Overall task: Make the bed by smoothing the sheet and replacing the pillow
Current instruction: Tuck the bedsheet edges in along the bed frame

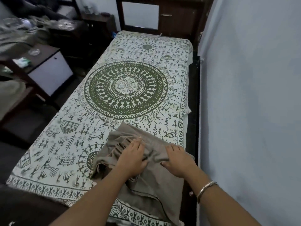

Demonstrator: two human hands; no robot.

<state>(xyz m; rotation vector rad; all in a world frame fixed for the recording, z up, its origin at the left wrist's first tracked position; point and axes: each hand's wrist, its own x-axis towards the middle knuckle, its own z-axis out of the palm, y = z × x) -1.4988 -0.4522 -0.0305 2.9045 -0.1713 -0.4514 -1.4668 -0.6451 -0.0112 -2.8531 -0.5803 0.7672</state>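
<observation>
Bed, one: printed sheet (pixel 123 88), white with green round pattern, spread flat to all edges. Grey-brown cloth (pixel 156 181), crumpled, lying on the sheet at the near right corner, by the wall (pixel 252 95). Left hand (pixel 133 159) and right hand (pixel 177 162) both rest on the cloth, fingers fairly straight, pressing its folds, holding nothing. Metal bangle (pixel 206 189) on right wrist. Side table (pixel 48 70) off the left edge.

Cannot make out the blurred clutter (pixel 22 61) on the left surface (pixel 48 49). Cannot see the sheet (pixel 65 144) where the grey cloth (pixel 156 190), cropped below, covers it.
</observation>
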